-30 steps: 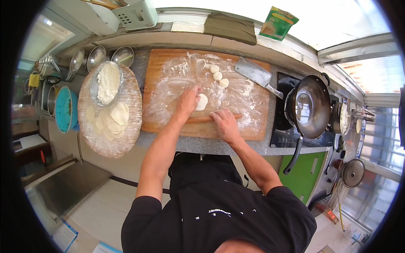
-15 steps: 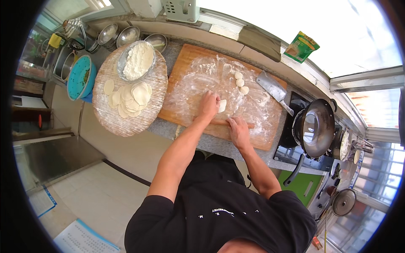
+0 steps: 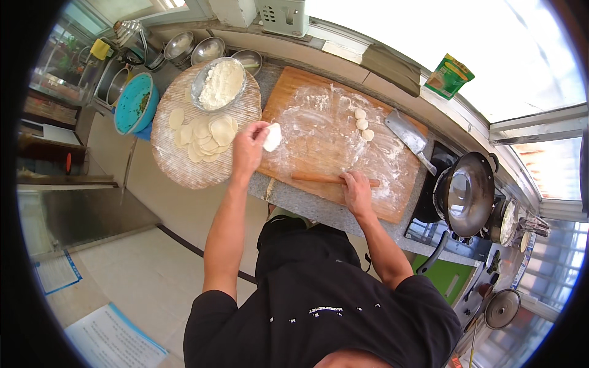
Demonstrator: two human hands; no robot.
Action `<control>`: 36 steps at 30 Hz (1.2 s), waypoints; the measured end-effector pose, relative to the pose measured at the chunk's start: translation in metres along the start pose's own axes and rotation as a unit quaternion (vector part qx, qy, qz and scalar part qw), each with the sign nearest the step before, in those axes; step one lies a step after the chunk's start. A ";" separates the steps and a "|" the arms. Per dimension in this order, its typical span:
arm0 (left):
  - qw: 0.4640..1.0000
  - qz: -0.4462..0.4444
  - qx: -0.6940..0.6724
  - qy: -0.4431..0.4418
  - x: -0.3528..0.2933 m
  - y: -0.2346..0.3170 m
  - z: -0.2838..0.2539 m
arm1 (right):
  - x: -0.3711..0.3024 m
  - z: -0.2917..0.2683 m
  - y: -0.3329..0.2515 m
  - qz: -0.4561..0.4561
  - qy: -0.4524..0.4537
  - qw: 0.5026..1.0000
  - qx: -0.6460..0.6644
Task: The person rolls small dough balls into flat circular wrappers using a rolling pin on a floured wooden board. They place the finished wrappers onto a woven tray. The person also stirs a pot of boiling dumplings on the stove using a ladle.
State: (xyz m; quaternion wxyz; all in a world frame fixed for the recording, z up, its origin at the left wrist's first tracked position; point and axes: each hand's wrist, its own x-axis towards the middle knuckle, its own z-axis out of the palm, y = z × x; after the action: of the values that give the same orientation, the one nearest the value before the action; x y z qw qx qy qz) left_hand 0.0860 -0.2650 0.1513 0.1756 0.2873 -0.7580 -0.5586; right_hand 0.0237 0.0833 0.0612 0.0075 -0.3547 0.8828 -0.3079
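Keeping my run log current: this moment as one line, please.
left hand: holds dough wrapper | right hand: on rolling pin | board: three dough pieces, cleaver | round tray: wrapper pile, flour bowl

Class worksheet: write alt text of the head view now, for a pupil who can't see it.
A person's left hand holds flat dough near the left edge of a floury board, the right hand on a rolling pin. Three dough balls and a cleaver lie farther back; left of the board, a round tray bears dough rounds and a bowl of flour.
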 end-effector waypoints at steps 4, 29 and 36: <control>0.913 0.094 0.324 0.230 0.006 -0.001 -0.063 | 0.004 0.004 0.000 0.005 0.004 1.000 -0.004; 0.838 0.258 0.373 -0.304 0.072 -0.023 0.245 | -0.059 -0.036 0.022 0.162 0.077 0.983 -0.027; 0.823 0.165 0.433 -0.328 0.004 0.007 0.178 | -0.061 -0.036 0.023 0.166 0.081 0.983 -0.011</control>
State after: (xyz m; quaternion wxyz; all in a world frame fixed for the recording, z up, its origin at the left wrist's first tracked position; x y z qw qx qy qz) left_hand -0.0230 -0.1328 0.1015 -0.1360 0.0045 -0.9709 -0.1969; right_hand 0.0466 0.1542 0.0654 -0.0164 -0.1770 0.9305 -0.3204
